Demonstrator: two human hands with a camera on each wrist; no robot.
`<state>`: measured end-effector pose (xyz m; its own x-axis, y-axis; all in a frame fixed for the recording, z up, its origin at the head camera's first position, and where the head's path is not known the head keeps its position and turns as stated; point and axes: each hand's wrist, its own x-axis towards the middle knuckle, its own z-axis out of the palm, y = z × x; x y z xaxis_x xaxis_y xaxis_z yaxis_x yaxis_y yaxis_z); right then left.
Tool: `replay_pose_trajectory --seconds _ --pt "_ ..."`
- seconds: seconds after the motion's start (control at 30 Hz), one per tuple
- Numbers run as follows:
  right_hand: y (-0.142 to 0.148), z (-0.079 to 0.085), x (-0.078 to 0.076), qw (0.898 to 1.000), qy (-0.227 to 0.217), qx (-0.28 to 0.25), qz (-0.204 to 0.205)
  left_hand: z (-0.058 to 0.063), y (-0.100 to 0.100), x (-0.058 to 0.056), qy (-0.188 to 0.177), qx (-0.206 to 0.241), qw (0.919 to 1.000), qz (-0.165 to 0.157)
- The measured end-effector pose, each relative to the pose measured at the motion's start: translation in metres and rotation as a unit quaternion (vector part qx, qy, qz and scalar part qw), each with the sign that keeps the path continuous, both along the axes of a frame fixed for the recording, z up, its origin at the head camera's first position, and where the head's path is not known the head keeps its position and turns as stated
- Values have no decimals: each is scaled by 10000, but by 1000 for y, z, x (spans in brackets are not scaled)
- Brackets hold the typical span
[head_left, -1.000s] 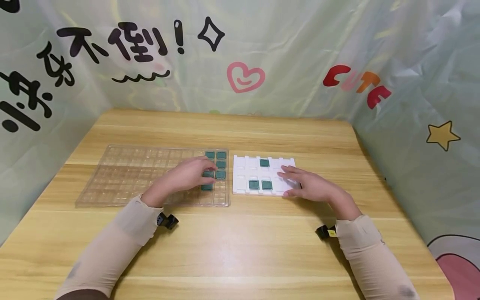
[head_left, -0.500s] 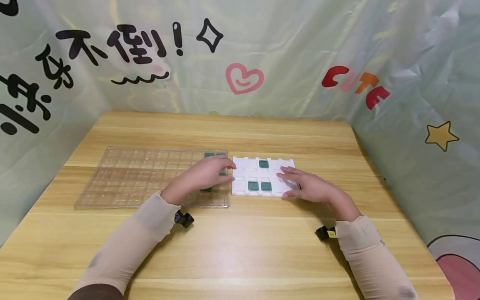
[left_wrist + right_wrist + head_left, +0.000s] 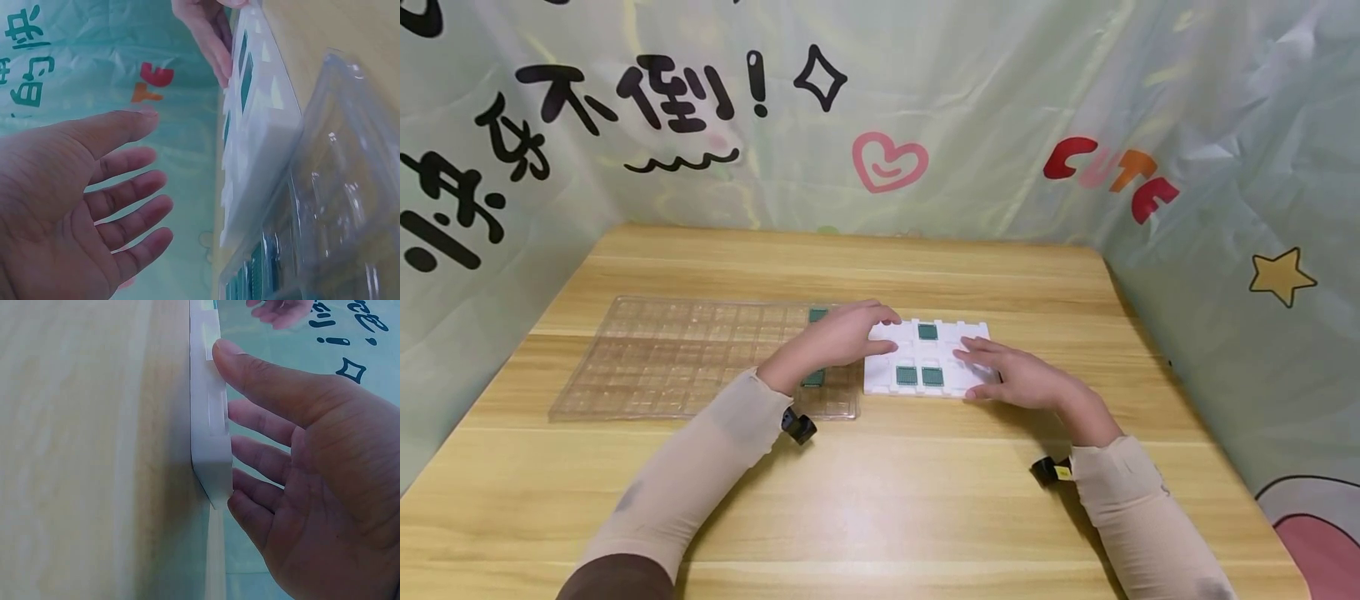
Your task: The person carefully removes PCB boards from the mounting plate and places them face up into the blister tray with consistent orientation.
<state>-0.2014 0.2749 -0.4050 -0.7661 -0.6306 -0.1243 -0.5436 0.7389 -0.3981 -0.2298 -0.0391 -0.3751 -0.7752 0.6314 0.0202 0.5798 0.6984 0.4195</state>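
Observation:
My left hand point(image 3: 842, 333) hovers over the left end of the white tray point(image 3: 880, 379), its fingers spread and nothing between them, as the left wrist view also shows. Fingertips of my right hand point(image 3: 1021, 377) rest on the right end of that tray, the thumb at its near edge point(image 3: 219, 353). Three small green square chips sit in the tray: one chip point(image 3: 928, 332) in the far row, with a left chip point(image 3: 906, 376) and a right chip point(image 3: 932, 377) in the near row. More green chips point(image 3: 813, 377) lie in the clear plastic tray point(image 3: 700, 358), partly hidden by my left hand.
Both trays lie side by side on the wooden table point(image 3: 880, 500). A printed cloth point(image 3: 985, 108) hangs behind the table and along its sides. Small black wrist cameras, one left camera point(image 3: 798, 426) and one right camera point(image 3: 1045, 471), stick out from the sleeves.
My left hand has moved right, from above the chips in the clear tray to above the white tray's left end. My right hand and the white tray's chips look unchanged.

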Motion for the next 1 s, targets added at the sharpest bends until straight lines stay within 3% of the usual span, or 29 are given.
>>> replay_pose_trajectory --seconds 0.3,0.6,1.0 --pt "-1 0 1 9999 -53 32 -84 -5 12 -12 2 55 10000 46" --pt "-2 0 1 9999 -76 31 -97 -8 22 -23 -351 2 9990 269" --pt "0 0 0 10000 -37 -11 -54 -19 37 -42 -684 -125 9971 325"
